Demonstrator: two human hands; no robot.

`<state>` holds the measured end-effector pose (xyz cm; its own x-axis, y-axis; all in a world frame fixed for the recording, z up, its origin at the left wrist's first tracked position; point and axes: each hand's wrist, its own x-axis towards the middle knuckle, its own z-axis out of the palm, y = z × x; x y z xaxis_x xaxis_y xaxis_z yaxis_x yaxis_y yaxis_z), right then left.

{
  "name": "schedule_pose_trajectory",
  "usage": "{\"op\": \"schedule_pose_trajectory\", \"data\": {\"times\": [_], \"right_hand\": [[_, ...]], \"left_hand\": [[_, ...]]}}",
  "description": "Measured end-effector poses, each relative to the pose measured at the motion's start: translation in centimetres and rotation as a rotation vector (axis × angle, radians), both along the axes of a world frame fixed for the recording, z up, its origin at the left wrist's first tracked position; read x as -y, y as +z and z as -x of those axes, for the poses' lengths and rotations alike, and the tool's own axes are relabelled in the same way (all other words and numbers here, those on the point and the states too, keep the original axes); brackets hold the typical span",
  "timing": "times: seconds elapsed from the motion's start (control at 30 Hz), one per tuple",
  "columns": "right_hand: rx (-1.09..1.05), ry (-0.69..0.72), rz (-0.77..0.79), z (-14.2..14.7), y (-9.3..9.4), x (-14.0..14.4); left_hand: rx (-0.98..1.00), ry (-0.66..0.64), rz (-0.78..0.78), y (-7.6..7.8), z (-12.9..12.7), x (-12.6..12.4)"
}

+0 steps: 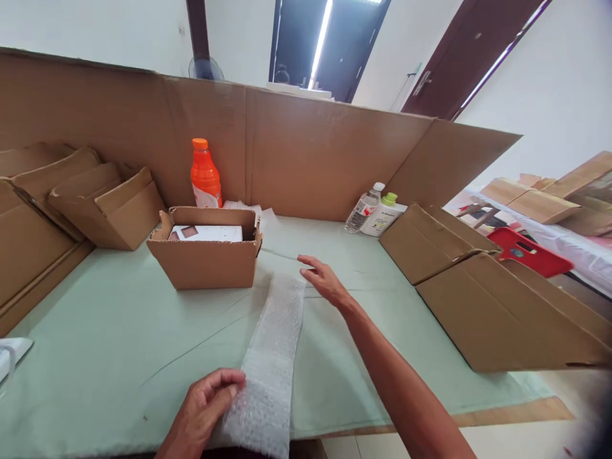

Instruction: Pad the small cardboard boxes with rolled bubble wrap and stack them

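A long strip of bubble wrap (273, 344) stretches from the table's near edge toward the middle. My left hand (205, 405) is closed on its left edge near the front, thumb and fingers pinched together. At the strip's far right corner is my right hand (325, 280), thumb and fingers apart; whether a fingertip touches the wrap I cannot tell. Beyond the strip, to the left, stands an open cardboard box (215, 264) with a white box (208, 233) inside it.
An orange bottle (205, 172) stands behind the box. A clear bottle (364, 209) and a white bottle with a green cap (382, 217) lean at the back right. Cardboard bins (129, 210) line the left, more bins (507, 312) the right. A cardboard wall (310, 153) closes the back.
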<state>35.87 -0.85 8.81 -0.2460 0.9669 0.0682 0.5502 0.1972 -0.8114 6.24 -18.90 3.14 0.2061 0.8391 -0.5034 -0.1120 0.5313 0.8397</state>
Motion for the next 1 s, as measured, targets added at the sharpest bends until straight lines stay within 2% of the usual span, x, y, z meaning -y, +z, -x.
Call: {"op": "schedule_pose_trajectory", "data": {"times": [0.07, 0.13, 0.2, 0.27, 0.37, 0.43, 0.53, 0.63, 0.77, 0.9, 1.0], "right_hand": [[-0.001, 0.009, -0.010, -0.5, -0.2, 1.8], [0.033, 0.096, -0.002, -0.9, -0.9, 4.9], [0.065, 0.158, -0.001, -1.2, -2.2, 8.4], [0.064, 0.157, -0.012, -1.4, -3.7, 11.4], [0.064, 0.152, -0.071, -1.2, -5.9, 13.8], [0.123, 0.168, -0.125, -0.7, -6.5, 14.0], [0.273, 0.246, -0.127, 0.2, -6.1, 12.9], [0.337, 0.362, -0.098, 1.1, -4.7, 11.6], [0.258, 0.432, -0.110, 1.8, -3.9, 10.9], [0.124, 0.357, -0.073, 0.9, -4.5, 11.8], [0.055, 0.116, -0.089, -0.5, -4.8, 13.5]], "left_hand": [[0.065, 0.043, 0.054, 0.8, 0.0, -0.4], [0.176, 0.112, 0.097, 1.6, -0.2, -1.3], [0.277, 0.164, 0.124, 2.5, -0.7, -2.4], [0.336, 0.190, 0.157, 3.4, -1.3, -3.6], [0.336, 0.187, 0.198, 4.8, -2.1, -4.4], [0.314, 0.137, 0.213, 5.4, -2.4, -4.1], [0.231, 0.010, 0.159, 5.5, -2.4, -2.8], [0.053, -0.055, 0.020, 4.5, -2.3, -1.5], [-0.224, -0.145, -0.183, 3.2, -2.5, -1.4], [-0.510, -0.224, -0.389, 3.2, -3.3, -4.0], [-0.597, -0.309, -0.433, 2.8, -4.2, -6.8]]}}
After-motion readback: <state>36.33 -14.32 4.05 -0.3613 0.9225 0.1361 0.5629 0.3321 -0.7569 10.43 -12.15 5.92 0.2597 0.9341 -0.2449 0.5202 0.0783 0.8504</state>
